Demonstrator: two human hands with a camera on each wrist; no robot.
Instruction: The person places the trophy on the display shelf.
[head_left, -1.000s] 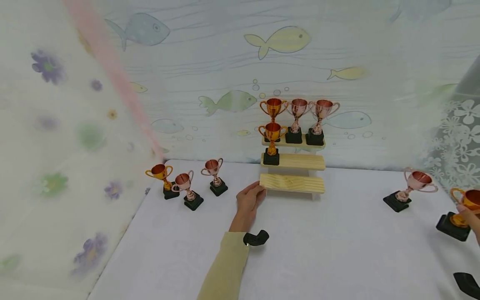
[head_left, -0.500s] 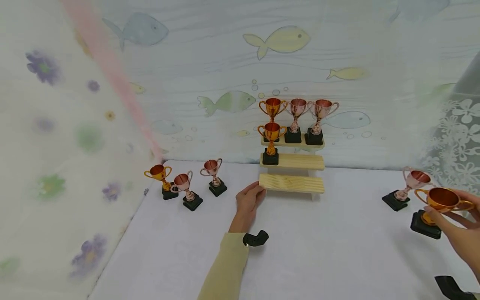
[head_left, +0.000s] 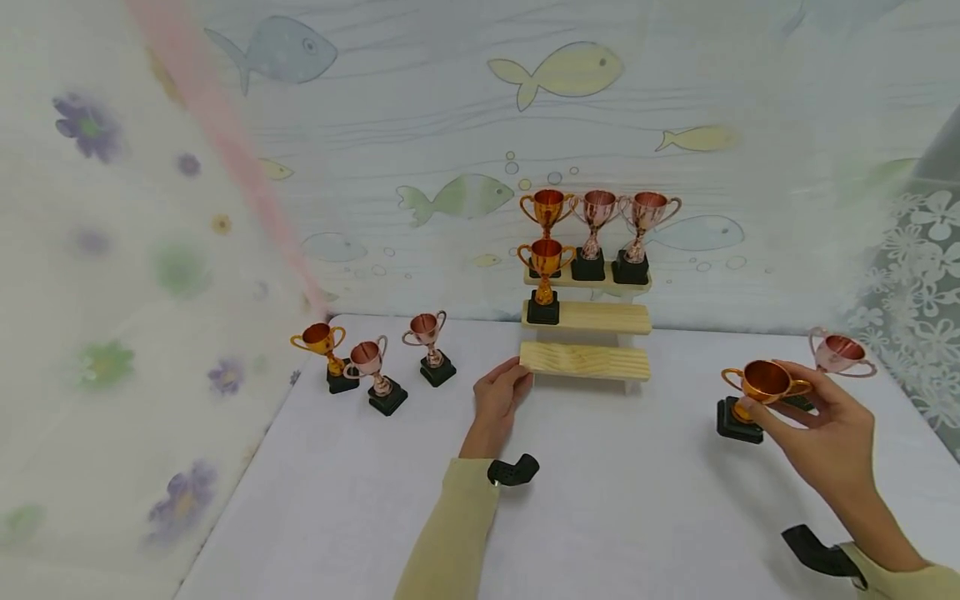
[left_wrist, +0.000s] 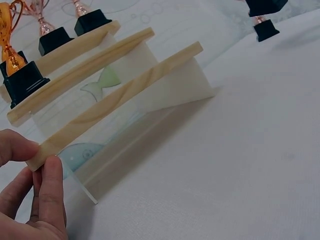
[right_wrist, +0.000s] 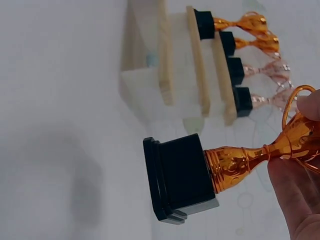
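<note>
My right hand (head_left: 832, 429) holds a gold trophy cup (head_left: 765, 381) by its bowl and stem, above the white table on the right. Its black base (right_wrist: 182, 177) hangs free in the right wrist view. With thumb and fingers, my left hand (head_left: 498, 400) pinches the left end of the lowest step of a three-step wooden display stand (head_left: 585, 360). In the left wrist view the thumb lies on top of that plank (left_wrist: 120, 97) and fingers are beneath. A gold trophy (head_left: 545, 271) stands at the left of the middle step. Another gold trophy and two rose-gold trophies (head_left: 598, 218) line the top step.
On the table's left stand a gold trophy (head_left: 321, 342) and two rose-gold trophies (head_left: 369, 362). Behind my right hand is another rose-gold trophy (head_left: 840, 354), partly hidden. A fish-patterned curtain (head_left: 420, 100) hangs behind the stand, and a flowered one (head_left: 127, 333) is at left.
My right hand has come in from the right edge, carrying the gold trophy leftward past the rose-gold trophy on that side. My left hand keeps its grip on the stand.
</note>
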